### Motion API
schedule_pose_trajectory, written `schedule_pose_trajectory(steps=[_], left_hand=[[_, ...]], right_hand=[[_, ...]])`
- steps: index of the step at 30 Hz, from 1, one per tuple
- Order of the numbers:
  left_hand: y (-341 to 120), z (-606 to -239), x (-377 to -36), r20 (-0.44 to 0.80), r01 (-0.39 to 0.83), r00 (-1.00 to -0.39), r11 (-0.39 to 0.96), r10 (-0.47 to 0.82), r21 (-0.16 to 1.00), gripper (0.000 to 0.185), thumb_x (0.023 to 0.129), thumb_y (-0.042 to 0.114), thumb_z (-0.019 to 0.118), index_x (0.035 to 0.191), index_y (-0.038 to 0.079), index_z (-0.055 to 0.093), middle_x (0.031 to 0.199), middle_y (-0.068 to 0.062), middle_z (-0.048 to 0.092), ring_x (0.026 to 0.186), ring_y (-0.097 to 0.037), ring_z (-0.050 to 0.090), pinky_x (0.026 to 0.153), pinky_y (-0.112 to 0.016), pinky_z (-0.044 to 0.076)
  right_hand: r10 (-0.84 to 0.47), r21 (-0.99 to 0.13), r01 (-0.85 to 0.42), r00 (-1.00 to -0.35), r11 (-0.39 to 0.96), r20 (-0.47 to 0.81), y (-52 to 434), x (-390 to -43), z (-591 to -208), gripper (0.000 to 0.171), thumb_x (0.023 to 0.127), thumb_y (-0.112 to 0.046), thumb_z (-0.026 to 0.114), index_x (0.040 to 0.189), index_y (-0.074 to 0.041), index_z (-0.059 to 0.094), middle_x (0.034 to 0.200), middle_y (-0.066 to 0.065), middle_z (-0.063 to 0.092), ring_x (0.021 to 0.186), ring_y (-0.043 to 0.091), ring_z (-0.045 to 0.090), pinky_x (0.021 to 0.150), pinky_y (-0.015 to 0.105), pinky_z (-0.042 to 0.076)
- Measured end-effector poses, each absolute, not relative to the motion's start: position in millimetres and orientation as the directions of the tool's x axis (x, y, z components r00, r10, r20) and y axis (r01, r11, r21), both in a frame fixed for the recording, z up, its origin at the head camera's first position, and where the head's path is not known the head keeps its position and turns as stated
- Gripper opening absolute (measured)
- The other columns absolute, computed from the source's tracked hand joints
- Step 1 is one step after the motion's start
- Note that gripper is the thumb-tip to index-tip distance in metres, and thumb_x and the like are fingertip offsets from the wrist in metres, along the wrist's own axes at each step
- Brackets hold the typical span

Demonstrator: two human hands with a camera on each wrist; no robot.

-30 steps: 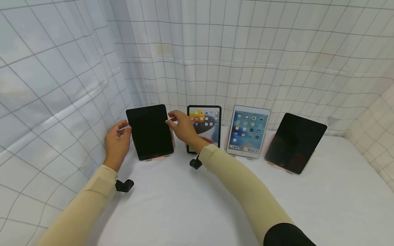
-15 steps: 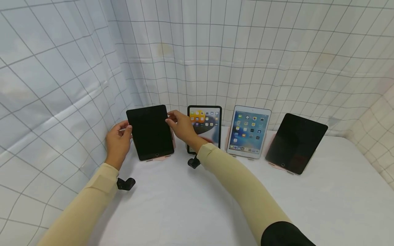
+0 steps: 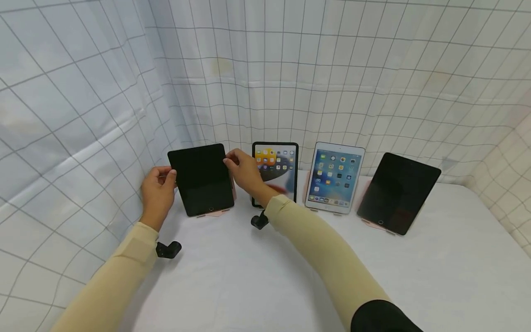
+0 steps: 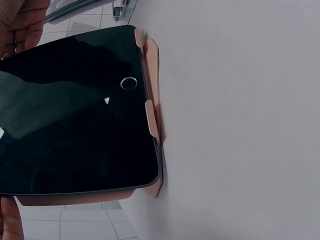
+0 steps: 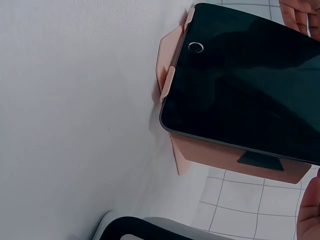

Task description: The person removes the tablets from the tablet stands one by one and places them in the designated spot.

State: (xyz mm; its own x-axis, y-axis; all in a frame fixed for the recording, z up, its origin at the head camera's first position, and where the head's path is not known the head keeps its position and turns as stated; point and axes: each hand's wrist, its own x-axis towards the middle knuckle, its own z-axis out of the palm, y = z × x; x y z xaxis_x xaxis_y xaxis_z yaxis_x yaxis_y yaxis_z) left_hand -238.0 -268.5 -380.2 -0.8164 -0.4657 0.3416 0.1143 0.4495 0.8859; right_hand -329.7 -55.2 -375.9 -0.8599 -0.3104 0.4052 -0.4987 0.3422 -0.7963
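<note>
Both hands, left hand (image 3: 157, 191) and right hand (image 3: 244, 173), grip the dark tablet (image 3: 202, 179); it rests on its stand (image 4: 152, 115), not lifted.

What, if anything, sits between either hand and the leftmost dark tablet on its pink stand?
Nothing visible does. The left hand already grips the left edge of the dark tablet, and the right hand grips its right edge. The lit tablet stands behind the right hand, not in between.
</note>
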Motion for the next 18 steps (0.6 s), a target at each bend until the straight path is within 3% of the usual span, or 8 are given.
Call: schedule_pose_trajectory(steps=[18], left_hand=[[-270.8,-379.1,-233.6,0.415,0.217,-0.809,0.444,-0.416,0.869,0.029,0.101,0.018,0.06,0.114,-0.008,0.058,0.096,-0.003,0.058,0.079,-0.002,0.058,0.072,-0.011,0.05]], right_hand=[[-0.294,-0.872,-0.436,-0.883,0.223,0.366,-52.9,-321.7,-377.0,0.015,0.103,-0.024,0.057,0.108,-0.012,0.063,0.099,0.0,0.063,0.088,0.013,0.059,0.077,0.024,0.052]])
